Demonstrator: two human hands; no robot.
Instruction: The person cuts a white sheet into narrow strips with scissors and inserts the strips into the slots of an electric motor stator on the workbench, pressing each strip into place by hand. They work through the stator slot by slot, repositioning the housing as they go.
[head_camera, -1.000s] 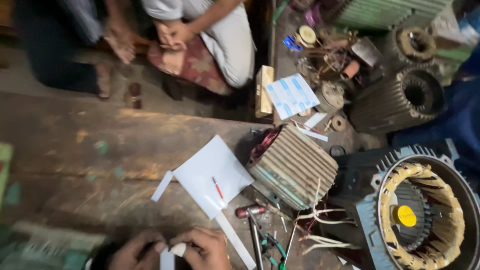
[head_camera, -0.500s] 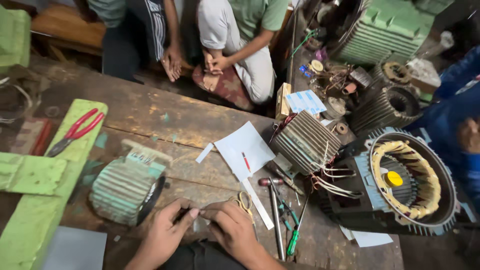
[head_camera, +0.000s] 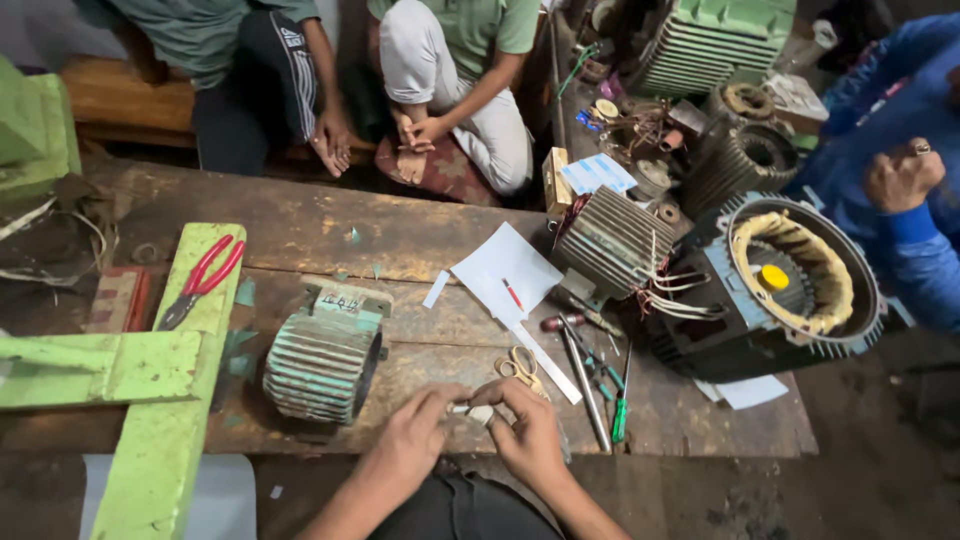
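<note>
The left hand (head_camera: 412, 440) and the right hand (head_camera: 528, 435) met at the near edge of the wooden bench (head_camera: 300, 225), fingertips turned toward each other. Between them they pinched a small pale strip (head_camera: 472, 410), each hand closed on one end. The strip's long axis ran across the body, left to right, level with the bench top. It lay midway between the hands, so neither was nearer; what it was made of could not be told. Both forearms rose from the bottom of the view and converged on it, wrists low, knuckles upward.

Just beyond the right hand lay a pair of scissors (head_camera: 518, 367) with pale yellow handles, near the fingers but not touching them. To the right of these a long metal rod (head_camera: 583, 385) and a green-handled screwdriver (head_camera: 621, 412) lay pointing away from the person. A white sheet of paper (head_camera: 505, 272) with a red pen on it lay farther back. Beyond the left hand stood a green ribbed motor casing (head_camera: 322, 355), on its side. Red-handled pliers (head_camera: 200, 283) rested on a green wooden beam (head_camera: 170, 400) far to the left.

On the right sat a large open motor (head_camera: 790, 285) with a yellowish winding. Across the bench two people sat with their hands on their feet, and a person's blue sleeve (head_camera: 915, 250) showed at the right edge.
</note>
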